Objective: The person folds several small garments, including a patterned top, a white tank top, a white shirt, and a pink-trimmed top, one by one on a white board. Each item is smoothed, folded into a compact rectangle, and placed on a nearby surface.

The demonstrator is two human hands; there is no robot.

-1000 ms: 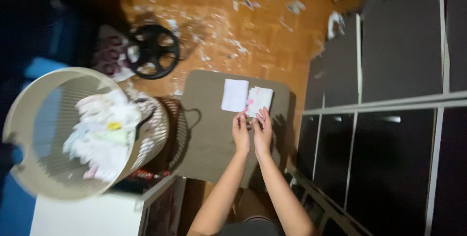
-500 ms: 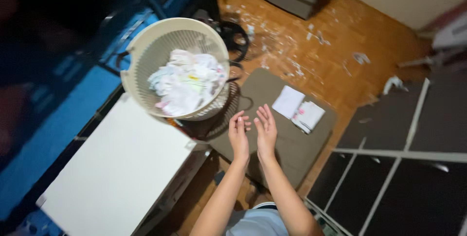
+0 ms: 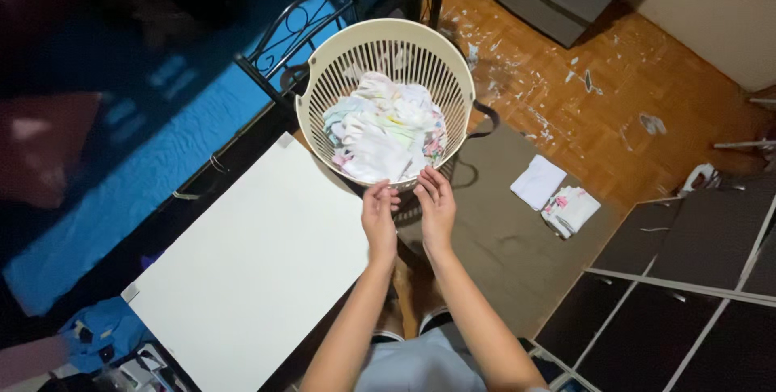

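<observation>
— What did we see first, going by size?

— The wood floor [image 3: 622, 77], orange-brown and littered with white scraps, with a blue surface [image 3: 121, 174] at the left. Then the white board [image 3: 250, 271] lying flat beside the basket, and the grey-brown mat [image 3: 501, 238] on the floor.

— And the basket?

— The cream laundry basket [image 3: 323, 77] was round, with slotted walls and a solid rim. It stood between the board and the mat, just beyond our hands. Inside it lay a heap of crumpled cloths [image 3: 384, 129], mostly white, with pale green, blue and flowered patches.

— What were our hands doing?

— Our left hand [image 3: 378, 214] and right hand [image 3: 436, 206] were side by side at the basket's near rim, fingers spread and loose; neither grip held anything. We could not tell whether the fingertips touched the rim.

— Anything smaller?

— Two folded cloths on the mat, well apart from the basket: a plain white cloth [image 3: 538, 181] and, just beside it, a flowered cloth [image 3: 571, 210].
</observation>
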